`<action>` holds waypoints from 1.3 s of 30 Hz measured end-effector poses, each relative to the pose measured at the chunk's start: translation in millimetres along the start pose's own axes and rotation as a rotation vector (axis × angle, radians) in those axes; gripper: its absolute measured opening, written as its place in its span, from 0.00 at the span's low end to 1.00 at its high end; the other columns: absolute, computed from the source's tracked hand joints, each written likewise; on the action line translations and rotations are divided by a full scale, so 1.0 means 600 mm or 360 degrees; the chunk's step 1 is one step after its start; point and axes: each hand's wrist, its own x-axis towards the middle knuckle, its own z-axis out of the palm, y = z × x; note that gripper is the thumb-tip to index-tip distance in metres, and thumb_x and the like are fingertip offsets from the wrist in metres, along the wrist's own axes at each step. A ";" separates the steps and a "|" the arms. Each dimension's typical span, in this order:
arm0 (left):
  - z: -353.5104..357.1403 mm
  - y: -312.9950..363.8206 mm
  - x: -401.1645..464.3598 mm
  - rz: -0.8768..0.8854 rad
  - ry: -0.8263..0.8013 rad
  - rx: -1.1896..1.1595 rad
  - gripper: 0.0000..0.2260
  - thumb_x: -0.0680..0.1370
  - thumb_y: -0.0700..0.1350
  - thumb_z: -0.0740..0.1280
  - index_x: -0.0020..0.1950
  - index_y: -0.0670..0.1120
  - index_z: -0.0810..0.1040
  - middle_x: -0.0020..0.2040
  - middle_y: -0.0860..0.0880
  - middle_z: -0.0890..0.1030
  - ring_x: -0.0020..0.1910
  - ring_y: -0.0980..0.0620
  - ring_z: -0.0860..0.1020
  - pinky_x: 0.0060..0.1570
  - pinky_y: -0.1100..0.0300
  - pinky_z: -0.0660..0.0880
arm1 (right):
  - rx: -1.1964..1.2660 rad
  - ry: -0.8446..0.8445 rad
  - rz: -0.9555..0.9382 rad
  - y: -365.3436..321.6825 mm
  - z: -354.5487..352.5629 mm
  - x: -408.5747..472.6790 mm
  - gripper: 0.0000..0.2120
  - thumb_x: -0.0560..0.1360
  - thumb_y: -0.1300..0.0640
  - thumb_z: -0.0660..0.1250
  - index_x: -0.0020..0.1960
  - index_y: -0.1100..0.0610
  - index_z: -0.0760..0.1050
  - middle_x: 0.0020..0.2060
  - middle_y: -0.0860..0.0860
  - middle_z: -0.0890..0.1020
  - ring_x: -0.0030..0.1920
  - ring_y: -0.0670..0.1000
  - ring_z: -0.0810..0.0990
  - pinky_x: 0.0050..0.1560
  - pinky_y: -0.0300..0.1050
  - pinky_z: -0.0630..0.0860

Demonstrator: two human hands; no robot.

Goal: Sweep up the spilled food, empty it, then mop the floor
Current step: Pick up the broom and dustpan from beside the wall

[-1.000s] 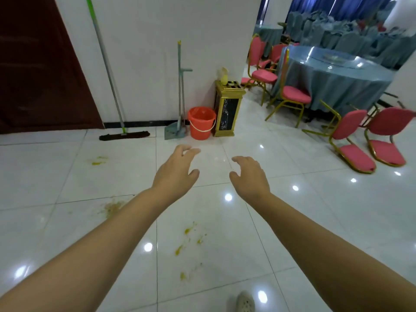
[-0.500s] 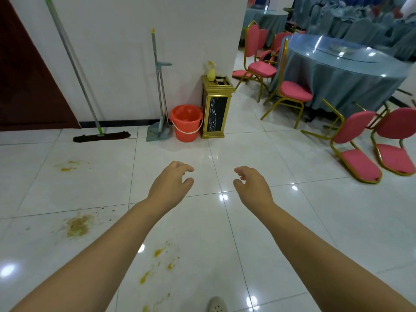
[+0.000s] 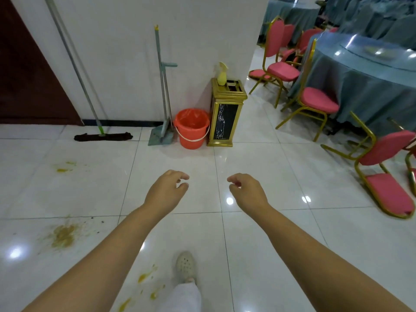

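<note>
Two hands out front, both empty, fingers loosely curled. Mop (image 3: 102,136) against the wall at 11 o'clock, spilled food (image 3: 63,236) at 9 o'clock of the left hand (image 3: 166,191). Broom and dustpan (image 3: 162,131) at 12 o'clock, well apart from the fingertips (image 3: 183,176); right hand (image 3: 246,191) touches nothing.

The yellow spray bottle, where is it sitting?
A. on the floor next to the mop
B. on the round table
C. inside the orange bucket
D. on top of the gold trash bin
D: the yellow spray bottle stands upright on the top of the gold trash bin, which is just right of the orange bucket by the wall.
</note>
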 end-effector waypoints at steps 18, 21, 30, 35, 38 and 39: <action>-0.059 -0.004 0.581 -0.0167 0.0065 -0.0127 0.11 0.78 0.46 0.63 0.59 0.49 0.79 0.56 0.53 0.78 0.51 0.56 0.75 0.53 0.62 0.71 | 0.0030 -0.0107 -0.0115 -0.116 -0.016 0.619 0.12 0.77 0.58 0.62 0.58 0.52 0.80 0.50 0.46 0.81 0.45 0.44 0.76 0.46 0.36 0.72; -0.057 -0.010 0.657 -0.0215 0.0058 -0.0152 0.11 0.78 0.47 0.63 0.59 0.49 0.79 0.54 0.54 0.79 0.50 0.57 0.76 0.51 0.62 0.71 | 0.0081 -0.0146 -0.0139 -0.115 -0.017 0.708 0.11 0.77 0.59 0.62 0.56 0.53 0.80 0.44 0.44 0.78 0.41 0.43 0.75 0.40 0.32 0.70; -0.048 0.002 0.903 -0.0497 0.0332 -0.0211 0.08 0.78 0.47 0.63 0.55 0.52 0.79 0.49 0.55 0.79 0.47 0.57 0.77 0.48 0.61 0.74 | 0.0150 -0.0389 -0.0343 -0.123 -0.036 1.019 0.11 0.77 0.59 0.62 0.55 0.52 0.80 0.47 0.44 0.80 0.45 0.45 0.77 0.42 0.35 0.74; -0.029 0.033 1.034 -0.0645 0.0451 -0.0321 0.05 0.78 0.46 0.63 0.50 0.54 0.77 0.45 0.57 0.78 0.45 0.58 0.76 0.43 0.62 0.73 | 0.0143 -0.0505 -0.0438 -0.137 -0.075 1.185 0.12 0.78 0.59 0.61 0.56 0.52 0.81 0.51 0.44 0.81 0.50 0.45 0.76 0.55 0.42 0.75; -0.022 0.037 1.093 -0.0714 0.0500 -0.0410 0.04 0.78 0.45 0.64 0.48 0.55 0.77 0.43 0.58 0.77 0.44 0.60 0.75 0.42 0.64 0.70 | 0.0115 -0.0546 -0.0489 -0.147 -0.081 1.265 0.12 0.78 0.61 0.62 0.56 0.54 0.81 0.53 0.47 0.82 0.52 0.45 0.77 0.56 0.39 0.72; -0.021 0.035 1.108 -0.0745 0.0503 -0.0421 0.04 0.78 0.45 0.64 0.49 0.54 0.77 0.44 0.58 0.77 0.45 0.59 0.76 0.43 0.64 0.70 | 0.0109 -0.0554 -0.0501 -0.151 -0.079 1.288 0.11 0.78 0.61 0.62 0.56 0.54 0.81 0.53 0.47 0.82 0.52 0.45 0.77 0.55 0.38 0.72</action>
